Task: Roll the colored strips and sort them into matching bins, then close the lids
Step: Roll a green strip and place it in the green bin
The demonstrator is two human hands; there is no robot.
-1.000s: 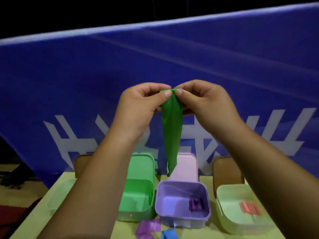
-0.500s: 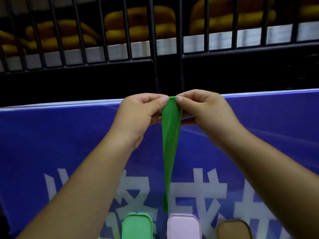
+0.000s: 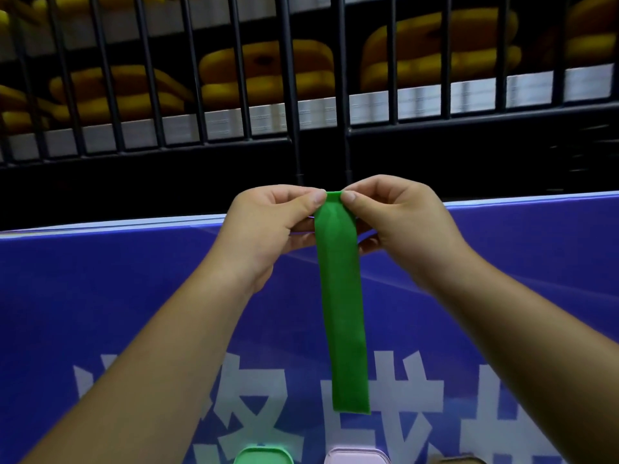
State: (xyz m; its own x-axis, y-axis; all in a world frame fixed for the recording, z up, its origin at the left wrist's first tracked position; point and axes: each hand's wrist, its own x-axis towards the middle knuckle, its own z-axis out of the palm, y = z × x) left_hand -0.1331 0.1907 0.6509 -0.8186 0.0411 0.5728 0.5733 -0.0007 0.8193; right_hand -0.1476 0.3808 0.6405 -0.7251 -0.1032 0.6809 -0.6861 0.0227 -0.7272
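The left hand (image 3: 268,226) and right hand (image 3: 402,219) pinch the green strip (image 3: 341,296) by its top end between their fingers (image 3: 316,199), and it hangs unrolled above the green lid (image 3: 264,456), so rolling, binning and lid-closing apparently remain.

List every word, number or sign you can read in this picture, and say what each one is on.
Blue banner: large white Chinese characters run along its lower part. They are cut off by the bottom edge and partly covered by the forearms and the green strip, so none reads whole.
Green strip, green lid, pale lid: no text visible.
Black railing and the shelf behind it: no readable text.
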